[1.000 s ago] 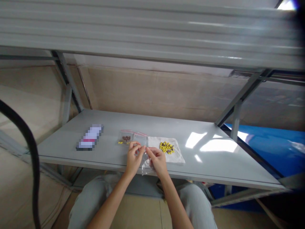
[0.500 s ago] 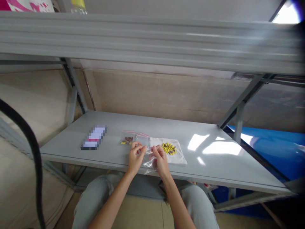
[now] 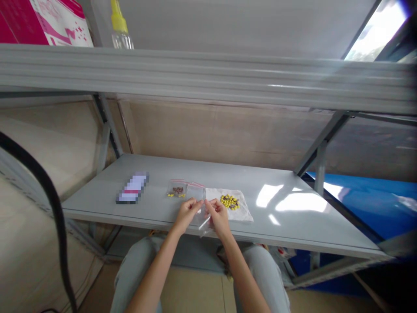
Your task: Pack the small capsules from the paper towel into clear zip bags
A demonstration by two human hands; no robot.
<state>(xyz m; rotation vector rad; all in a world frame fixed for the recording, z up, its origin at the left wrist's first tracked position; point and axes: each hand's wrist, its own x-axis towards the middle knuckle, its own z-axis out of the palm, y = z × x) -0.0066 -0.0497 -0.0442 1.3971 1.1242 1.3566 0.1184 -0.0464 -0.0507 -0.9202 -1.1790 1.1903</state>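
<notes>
Both my hands meet near the table's front edge, fingers pinched on a clear plastic bag. My left hand grips it from the left, my right hand from the right. The bag hangs between them, partly hidden by the fingers. Just beyond my left hand lie clear zip bags with red strips; one zip bag has brown pieces in it and yellow pieces at its lower edge, another zip bag looks flat. Beside my right hand a white cloth bears a pile of yellow and dark beads.
A phone, blurred out, lies on the left of the grey table. Overhead, a shelf carries a pink box and a yellow-capped bottle. A black cable curves down at the left.
The camera view has tilted up, showing more of the shelf. My hands have shifted slightly, still pinching the clear bag, which has changed shape between them. The beads and zip bags stay put.
</notes>
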